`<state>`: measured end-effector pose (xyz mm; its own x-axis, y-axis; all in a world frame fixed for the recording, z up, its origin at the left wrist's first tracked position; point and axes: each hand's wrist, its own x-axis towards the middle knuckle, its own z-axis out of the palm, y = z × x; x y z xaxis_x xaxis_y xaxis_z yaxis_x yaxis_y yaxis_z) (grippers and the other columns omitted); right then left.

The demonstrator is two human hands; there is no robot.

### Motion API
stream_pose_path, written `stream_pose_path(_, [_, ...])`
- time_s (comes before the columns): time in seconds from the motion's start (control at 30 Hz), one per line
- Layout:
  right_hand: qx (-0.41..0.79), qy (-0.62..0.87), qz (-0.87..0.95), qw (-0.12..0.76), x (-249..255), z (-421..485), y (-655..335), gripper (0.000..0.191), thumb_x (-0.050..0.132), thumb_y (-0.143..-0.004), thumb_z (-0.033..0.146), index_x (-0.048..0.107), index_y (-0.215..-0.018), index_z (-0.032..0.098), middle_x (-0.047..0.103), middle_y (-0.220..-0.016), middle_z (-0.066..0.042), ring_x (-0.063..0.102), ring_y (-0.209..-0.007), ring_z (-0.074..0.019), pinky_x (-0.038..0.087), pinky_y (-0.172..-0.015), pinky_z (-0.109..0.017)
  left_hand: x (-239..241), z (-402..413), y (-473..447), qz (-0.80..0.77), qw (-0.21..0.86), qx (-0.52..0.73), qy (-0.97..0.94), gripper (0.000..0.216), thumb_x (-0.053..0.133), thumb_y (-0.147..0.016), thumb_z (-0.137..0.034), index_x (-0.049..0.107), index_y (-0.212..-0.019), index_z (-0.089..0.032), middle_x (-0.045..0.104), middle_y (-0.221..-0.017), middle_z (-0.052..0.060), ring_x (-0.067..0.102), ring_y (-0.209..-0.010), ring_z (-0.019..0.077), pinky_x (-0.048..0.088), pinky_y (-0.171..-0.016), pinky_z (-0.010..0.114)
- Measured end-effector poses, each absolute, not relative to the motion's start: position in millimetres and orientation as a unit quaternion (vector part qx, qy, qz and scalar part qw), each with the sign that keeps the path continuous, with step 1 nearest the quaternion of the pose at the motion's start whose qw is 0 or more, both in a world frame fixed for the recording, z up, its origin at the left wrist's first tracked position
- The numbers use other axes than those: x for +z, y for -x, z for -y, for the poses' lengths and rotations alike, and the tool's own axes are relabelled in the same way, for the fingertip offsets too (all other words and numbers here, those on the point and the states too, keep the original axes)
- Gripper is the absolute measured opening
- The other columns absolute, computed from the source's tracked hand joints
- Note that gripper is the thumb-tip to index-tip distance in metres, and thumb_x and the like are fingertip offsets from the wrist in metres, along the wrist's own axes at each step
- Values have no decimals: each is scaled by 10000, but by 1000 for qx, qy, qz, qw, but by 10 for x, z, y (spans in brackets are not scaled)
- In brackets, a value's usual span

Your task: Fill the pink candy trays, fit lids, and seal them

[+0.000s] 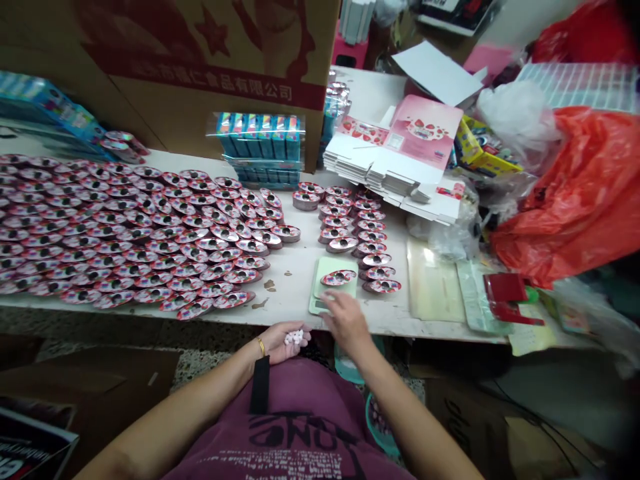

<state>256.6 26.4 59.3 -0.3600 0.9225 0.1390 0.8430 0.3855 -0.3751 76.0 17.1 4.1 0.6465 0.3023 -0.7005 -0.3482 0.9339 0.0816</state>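
My left hand [281,340] is cupped palm up in front of the table edge, holding a small heap of white pellets [295,337]. Over the front of a pale green scale [320,303] reaches my right hand [347,320], slightly blurred. Its fingers look apart, and I make out nothing in them. An oval red-and-white patterned container [338,277] lies on the scale's plate, just beyond those fingertips. Similar containers [383,286], with a dark round spot in the middle of each top, stand in short columns behind and right of the scale.
Rows of the same oval containers [150,233] cover the table's left side. Behind stand a large cardboard box [210,60] and wrapped blue packs [260,143]. Flat pink-and-white cartons [395,160] are stacked at the back right, near a red plastic bag [575,200]. A tub [383,427] sits below the table.
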Motion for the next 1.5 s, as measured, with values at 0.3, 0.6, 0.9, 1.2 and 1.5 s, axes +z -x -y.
stream_pose_path(0.3, [51, 543, 838, 19, 525, -1180, -2608, 392, 447, -763, 167, 435, -1154, 185, 509, -1104, -78, 432, -954, -208, 354, -773, -300, 31, -97, -149, -412, 865, 276, 76, 145, 504, -750, -207, 553, -791, -77, 572, -623, 48, 514, -473, 64, 334, -359, 115])
stream_pose_path(0.6, [68, 532, 835, 125, 318, -1428, -1640, 427, 402, -785, 145, 390, -1208, 199, 459, -1172, -67, 408, -1001, -195, 349, -813, -309, 15, -50, 179, -416, 849, 317, 77, 135, 497, -757, -189, 548, -801, -73, 574, -640, 58, 524, -487, 70, 356, -364, 118])
stream_pose_path(0.9, [-102, 745, 649, 116, 219, -397, -3752, 206, 483, -765, 286, 576, -925, 197, 504, -1013, -87, 402, -925, -222, 323, -750, -343, -15, -312, 16, -445, 854, 268, 39, 107, 504, -750, -157, 556, -807, -84, 613, -663, 81, 582, -532, 117, 473, -471, 195])
stream_pose_path(1.2, [-80, 658, 741, 107, 333, -336, -3635, 144, 446, -803, 231, 572, -861, 196, 485, -1077, -76, 421, -929, -192, 333, -758, -298, 182, -387, -433, -351, 884, 308, 36, 229, 463, -758, -162, 576, -921, -47, 631, -882, 147, 601, -811, 190, 469, -737, 282])
stream_pose_path(1.5, [-16, 585, 795, 156, 374, -378, -2537, 173, 439, -804, 183, 563, -923, 171, 484, -1113, -92, 381, -1023, -227, 315, -851, -368, 209, -403, -569, -298, 896, 326, 43, 296, 429, -775, -198, 562, -962, -12, 598, -986, 174, 557, -928, 217, 403, -837, 312])
